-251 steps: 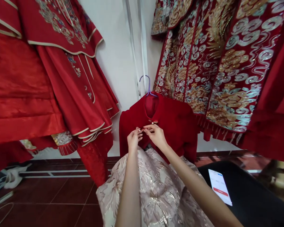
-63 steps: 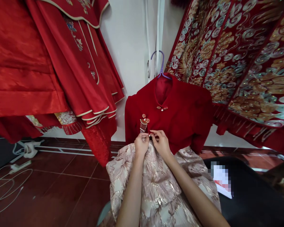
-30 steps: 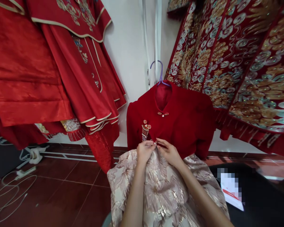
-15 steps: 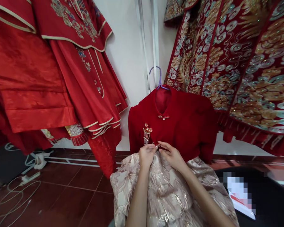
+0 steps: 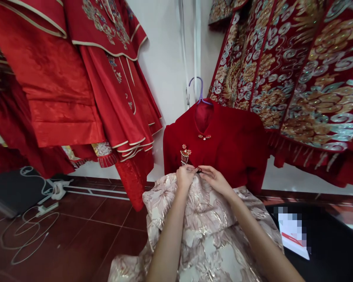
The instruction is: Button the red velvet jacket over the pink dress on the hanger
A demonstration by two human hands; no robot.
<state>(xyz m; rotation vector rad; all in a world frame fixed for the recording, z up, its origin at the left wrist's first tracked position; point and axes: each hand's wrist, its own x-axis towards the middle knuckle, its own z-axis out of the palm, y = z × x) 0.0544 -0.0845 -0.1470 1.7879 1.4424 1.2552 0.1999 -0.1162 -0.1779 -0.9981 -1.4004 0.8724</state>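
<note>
A dark red velvet jacket [image 5: 232, 149] hangs on a purple hanger [image 5: 197, 92] in front of the wall. It has a small clasp [image 5: 204, 137] at the collar and a gold tasselled brooch [image 5: 185, 153] on the chest. My left hand [image 5: 184, 177] and my right hand [image 5: 214, 179] meet at the jacket's front just below the brooch. Both pinch a small fastening [image 5: 197, 170] there, fingers closed. A pale pink and gold brocade skirt [image 5: 206, 227] spreads below, under my forearms.
Red embroidered robes [image 5: 85, 78] hang at the left, a heavily embroidered red and gold garment [image 5: 288, 66] at the right. White cables [image 5: 32, 219] and a power strip lie on the dark red tiled floor at the left. A phone [image 5: 292, 233] rests on a black surface at the right.
Since 8.4 s ago my hands have moved down the jacket's front, from near the collar to below the now visible brooch. In the last second they stay pinched there; the view shifted slightly.
</note>
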